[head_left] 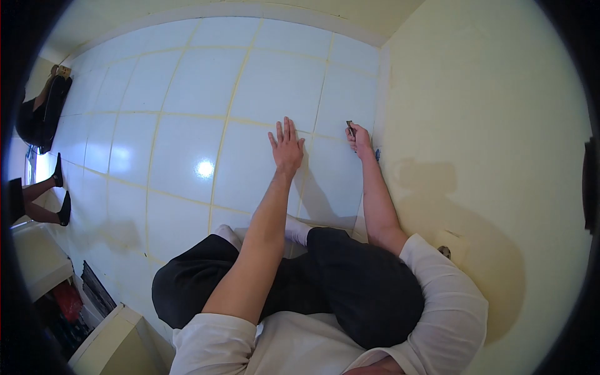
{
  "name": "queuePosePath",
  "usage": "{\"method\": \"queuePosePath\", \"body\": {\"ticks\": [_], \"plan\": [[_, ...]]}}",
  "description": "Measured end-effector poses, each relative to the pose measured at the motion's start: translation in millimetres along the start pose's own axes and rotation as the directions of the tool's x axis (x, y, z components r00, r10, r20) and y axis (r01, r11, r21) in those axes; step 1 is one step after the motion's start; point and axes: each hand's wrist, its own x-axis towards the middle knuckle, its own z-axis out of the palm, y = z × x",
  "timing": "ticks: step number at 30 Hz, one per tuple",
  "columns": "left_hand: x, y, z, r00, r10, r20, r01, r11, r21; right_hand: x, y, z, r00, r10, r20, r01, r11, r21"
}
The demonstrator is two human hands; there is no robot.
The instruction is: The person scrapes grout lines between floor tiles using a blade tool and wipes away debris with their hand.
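A small dark tool [350, 129] is pinched in curled fingers of the right hand [360, 139], left of the wall [475, 112]; the left hand [288, 151] is spread, on or over the floor [181, 81]. Positioning seems in hand; steadiness is called for.

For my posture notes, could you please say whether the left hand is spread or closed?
Spread: the left hand has extended fingers, with pale floor tiles visible between them.
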Motion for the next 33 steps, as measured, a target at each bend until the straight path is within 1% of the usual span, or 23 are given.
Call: {"method": "queuePosePath", "body": {"ticks": [3, 5, 6, 8, 9, 10, 12, 14, 17, 19, 20, 21, 22, 24, 27, 30, 31, 32, 33], "plan": [[-5.4, 0.6, 8.1, 0.993, 0.106, -0.046, -0.105, 0.994, 0.024, 6.5, 2.4, -1.1, 1.000, -0.003, -0.008, 0.003, 1.000, 0.001], [-14.8, 11.3, 9.1, 0.951, 0.303, 0.054, -0.300, 0.952, -0.053, 9.2, 3.3, -2.9, 1.000, 0.004, -0.004, -0.004, 1.000, -0.010], [-20.1, 18.9, 11.4, 0.912, 0.398, 0.098, -0.389, 0.916, -0.098, 8.4, 3.5, -2.2, 1.000, 0.004, -0.011, -0.004, 1.000, -0.009], [-31.2, 40.5, 11.5, 0.742, 0.616, 0.265, -0.614, 0.783, -0.102, 6.1, 3.1, -0.8, 1.000, -0.001, -0.023, 0.001, 1.000, -0.007], [-38.3, 53.2, 19.1, 0.676, 0.679, 0.285, -0.677, 0.726, -0.124, 5.9, 3.7, -1.4, 1.000, -0.004, -0.014, 0.004, 1.000, 0.019], [-46.7, 64.6, 26.4, 0.632, 0.723, 0.280, -0.725, 0.679, -0.116, 5.6, 4.3, -2.2, 1.000, -0.007, -0.006, 0.008, 0.999, 0.043], [-54.7, 85.8, 33.8, 0.597, 0.744, 0.302, -0.753, 0.649, -0.110, 11.9, -1.0, -4.6, 1.000, -0.013, 0.007, 0.012, 0.997, 0.071], [-58.6, 92.5, 38.2, 0.556, 0.763, 0.332, -0.786, 0.612, -0.091, 12.6, -0.2, -6.8, 1.000, -0.018, 0.007, 0.017, 0.996, 0.084], [-43.7, 78.0, 37.4, 0.543, 0.782, 0.305, -0.757, 0.614, -0.226, 11.2, -1.2, -5.1, 1.000, -0.006, -0.012, 0.007, 0.997, 0.081], [-29.2, 68.7, 10.4, 0.761, 0.562, 0.324, -0.549, 0.824, -0.139, 11.8, -1.1, -5.0, 0.999, -0.024, -0.023, 0.025, 0.998, 0.066], [-21.2, 63.5, -2.9, 0.843, 0.430, 0.324, -0.423, 0.901, -0.095, 12.6, -0.6, -5.0, 0.999, -0.031, -0.029, 0.033, 0.998, 0.059], [-12.3, 58.7, -5.1, 0.957, 0.169, 0.234, -0.162, 0.986, -0.049, 14.6, -0.2, -6.0, 0.999, -0.030, -0.028, 0.032, 0.997, 0.067], [-3.8, 52.8, -8.1, 0.985, -0.109, 0.133, 0.114, 0.993, -0.031, 16.0, -0.2, -6.4, 0.999, -0.028, -0.027, 0.030, 0.997, 0.075], [14.7, 24.4, -1.4, 0.976, -0.218, 0.009, 0.218, 0.975, 0.036, 17.6, 1.8, -8.5, 0.999, -0.033, -0.021, 0.034, 0.996, 0.087], [17.9, -8.2, -4.6, 1.000, 0.004, 0.003, -0.004, 1.000, 0.014, 16.5, 1.6, -6.1, 0.999, -0.049, -0.014, 0.050, 0.995, 0.088], [4.7, -0.5, -1.5, 0.991, 0.134, 0.006, -0.134, 0.991, 0.001, 11.0, -1.9, -1.6, 0.997, -0.053, -0.051, 0.056, 0.996, 0.071], [0.9, 6.5, 1.9, 0.956, 0.277, 0.096, -0.276, 0.961, -0.019, 10.1, -3.1, -0.3, 0.997, -0.050, -0.066, 0.054, 0.997, 0.057], [-0.7, 15.7, 12.2, 0.895, 0.406, 0.184, -0.404, 0.913, -0.052, 14.8, -3.0, -2.1, 0.996, -0.042, -0.077, 0.045, 0.998, 0.040], [-10.7, 27.1, 13.0, 0.787, 0.574, 0.227, -0.563, 0.818, -0.115, 17.5, 0.2, -4.7, 0.997, -0.036, -0.065, 0.039, 0.998, 0.047]]}}
